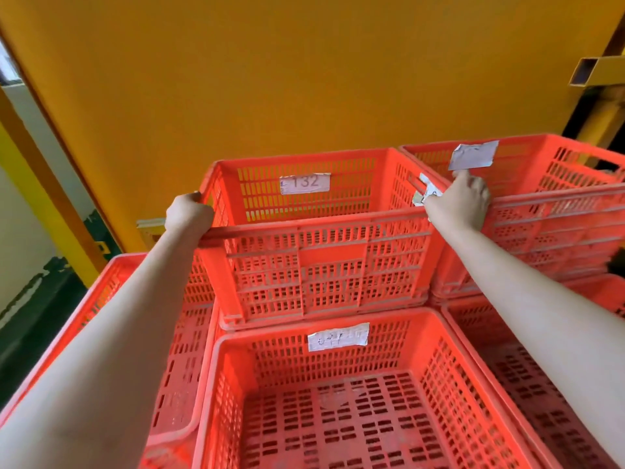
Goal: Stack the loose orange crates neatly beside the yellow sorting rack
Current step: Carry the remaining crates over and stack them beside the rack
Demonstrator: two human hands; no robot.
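At the far left edge, an orange crate (pixel 111 292) sits low beneath your left forearm, only its rim and slotted wall showing. Just right of it, your left hand (pixel 188 213) is curled shut over the left rim of the upper crate (pixel 324 262), fingers wrapped around the top edge. That crate carries a white label reading 132 (pixel 304 183) on its far inner wall, and it rests on the back rim of the empty crate nearest you (pixel 338 401), which has its own paper label (pixel 338 336) with writing too smeared to read. Your right hand (pixel 462 201) is closed on the upper crate's right rim, where it presses against the neighbouring crate (pixel 554 211); the fingertips are tucked between the two, so how deep they reach cannot be told. A crumpled paper tag (pixel 473 155) sticks up just above that hand. Below your right forearm lies another open crate (pixel 527 384). Behind everything stands the yellow panel (pixel 304 72) of the rack, with an open square yellow tube (pixel 595 72) at the upper right.
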